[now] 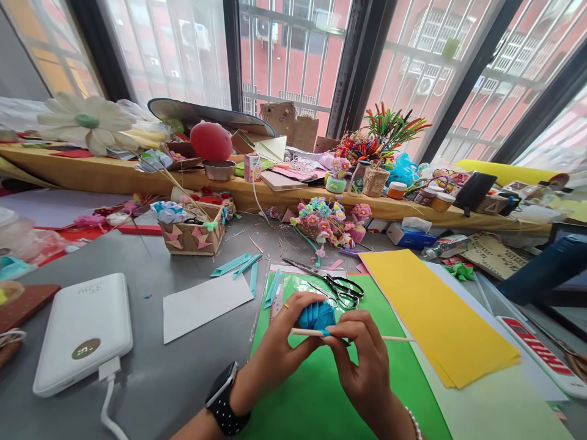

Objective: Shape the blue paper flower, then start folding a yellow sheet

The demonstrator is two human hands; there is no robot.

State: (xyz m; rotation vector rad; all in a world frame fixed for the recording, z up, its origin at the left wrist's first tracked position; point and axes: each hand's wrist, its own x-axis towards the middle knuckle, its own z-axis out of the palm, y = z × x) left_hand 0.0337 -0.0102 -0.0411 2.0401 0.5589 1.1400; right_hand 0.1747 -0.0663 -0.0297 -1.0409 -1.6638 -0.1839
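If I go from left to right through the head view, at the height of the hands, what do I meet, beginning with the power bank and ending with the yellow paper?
White power bank → white paper → left hand → blue folded paper → right hand → yellow paper sheets

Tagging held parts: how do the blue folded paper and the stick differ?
- Colour: the blue folded paper is bright blue; the stick is pale.
- Shape: the blue folded paper is bulky and pleated; the stick is thin and straight.
- Extent: the stick protrudes beyond the right hand; the blue folded paper doesn't.
Shared: both are hand-held.
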